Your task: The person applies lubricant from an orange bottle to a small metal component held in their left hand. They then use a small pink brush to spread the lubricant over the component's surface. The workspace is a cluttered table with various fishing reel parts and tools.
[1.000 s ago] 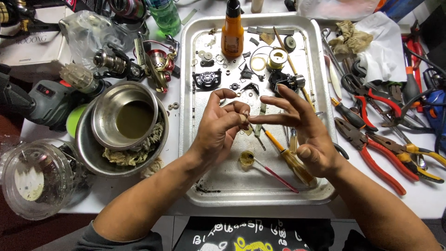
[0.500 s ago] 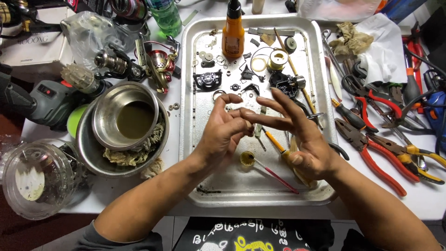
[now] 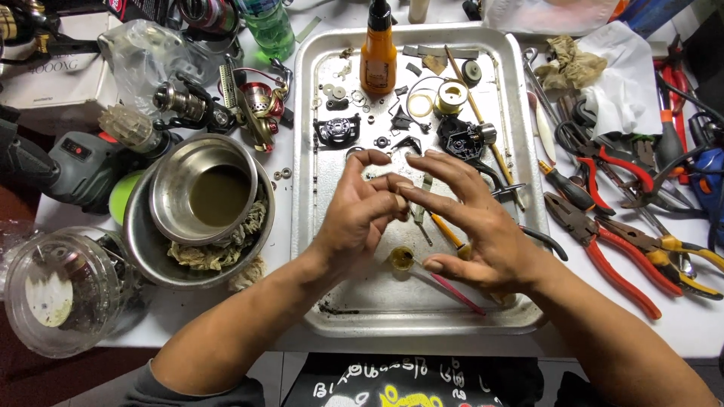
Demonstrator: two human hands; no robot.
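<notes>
both hands hover together over the middle of a metal tray point(image 3: 317, 226). the left hand point(image 3: 360, 215) is curled, its thumb and forefinger pinched round something too small to make out, while the right hand point(image 3: 483, 226) has its fingers spread loose and its forefinger tip reaching across to meet the left hand's fingertips; whether the right hand actually grips the little part cannot be told. just under the two hands, near the right thumb, sits a small round cap of yellowish grease point(image 3: 400, 258), with a pink-handled brush point(image 3: 452, 289) running from it beneath the right palm. beyond the fingertips lie black reel parts point(image 3: 461, 137), a black reel side plate point(image 3: 336, 131) and an orange oil bottle point(image 3: 378, 54). out to the left of the left forearm stand nested steel bowls point(image 3: 202, 197) holding murky liquid and rags. to the right of the right hand, off the tray, lie red-handled pliers point(image 3: 603, 245).
</notes>
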